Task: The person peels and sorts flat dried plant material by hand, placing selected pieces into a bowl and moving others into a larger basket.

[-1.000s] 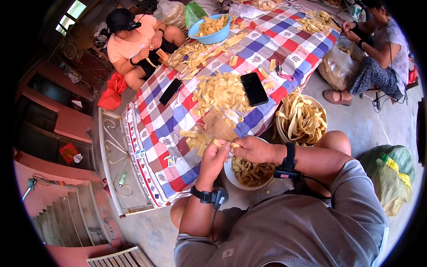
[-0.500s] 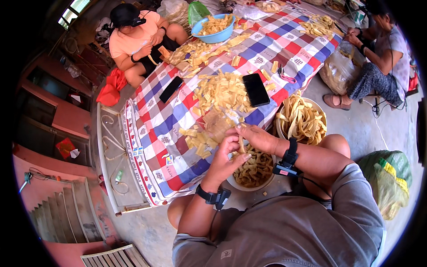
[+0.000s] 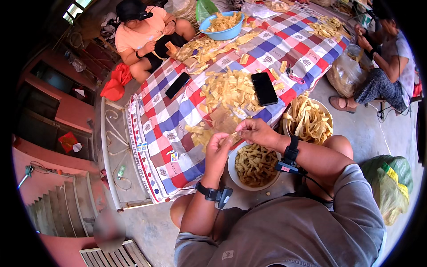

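Note:
My left hand (image 3: 217, 149) and my right hand (image 3: 260, 133) meet at the table's near edge, fingers closed. Between their fingertips is a small yellowish strip (image 3: 234, 137), partly hidden by the fingers. Just below the hands stands a white bowl (image 3: 231, 171) with many short, twisted yellow-brown pieces (image 3: 257, 167). Beyond my fingers, a heap of short, flat, pale yellow pieces (image 3: 231, 89) lies on the checked tablecloth (image 3: 180, 116). Right of my right hand, long limp yellow strips (image 3: 308, 119) fill a round basin (image 3: 328, 111).
Two phones, one beside the heap (image 3: 264, 89) and one farther left (image 3: 178, 85), lie on the cloth near pink-handled scissors (image 3: 296, 78). A blue basin (image 3: 222, 33) stands farther back. Co-workers sit at left (image 3: 142, 33) and right (image 3: 391, 62). A green sack (image 3: 389, 178) rests at right.
My hands have moved up and away from the bowl, so more of its contents shows. The strip between them now lies more level. The whole view has shifted slightly.

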Demonstrator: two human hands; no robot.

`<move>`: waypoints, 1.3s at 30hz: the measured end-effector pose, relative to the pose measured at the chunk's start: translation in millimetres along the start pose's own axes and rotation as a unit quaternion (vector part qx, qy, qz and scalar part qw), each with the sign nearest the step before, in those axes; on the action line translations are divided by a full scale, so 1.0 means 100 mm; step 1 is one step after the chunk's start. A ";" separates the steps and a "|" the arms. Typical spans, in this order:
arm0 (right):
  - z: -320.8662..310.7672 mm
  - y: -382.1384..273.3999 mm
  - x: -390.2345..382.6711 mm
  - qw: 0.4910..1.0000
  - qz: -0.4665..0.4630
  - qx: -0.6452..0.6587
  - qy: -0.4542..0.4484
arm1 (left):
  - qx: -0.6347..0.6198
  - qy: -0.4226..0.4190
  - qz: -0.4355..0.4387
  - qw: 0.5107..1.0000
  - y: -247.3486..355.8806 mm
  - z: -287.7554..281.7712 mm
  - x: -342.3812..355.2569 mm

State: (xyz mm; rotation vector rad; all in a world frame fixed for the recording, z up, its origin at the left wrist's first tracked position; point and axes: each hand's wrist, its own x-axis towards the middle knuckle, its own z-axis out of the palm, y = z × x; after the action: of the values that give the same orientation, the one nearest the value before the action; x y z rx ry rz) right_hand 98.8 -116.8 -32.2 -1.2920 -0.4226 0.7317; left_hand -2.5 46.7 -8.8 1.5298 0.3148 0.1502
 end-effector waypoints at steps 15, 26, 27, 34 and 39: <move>0.05 0.13 0.23 0.960 -0.150 -0.218 0.091 | 0.010 0.043 0.012 0.999 -0.28 -0.07 0.21; 0.04 0.16 0.20 0.913 -0.176 -0.361 0.072 | 0.057 0.060 -0.004 0.997 -0.47 -0.06 0.29; 0.05 0.16 0.19 0.907 -0.180 -0.374 0.073 | 0.090 0.065 0.003 0.994 -0.49 -0.08 0.30; -0.12 0.12 0.08 0.883 -0.118 -0.441 0.106 | 0.048 0.074 -0.056 0.995 -0.51 -0.23 0.29; -0.36 0.02 0.16 0.964 -0.126 -0.196 0.125 | -0.175 0.017 -0.121 0.977 -0.02 -0.14 0.10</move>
State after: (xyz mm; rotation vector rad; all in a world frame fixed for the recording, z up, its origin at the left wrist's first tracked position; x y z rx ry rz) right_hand 133.2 -131.4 -44.3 -1.6430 -0.5302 0.2698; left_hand 2.7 63.1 -11.7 1.1323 0.4732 0.0369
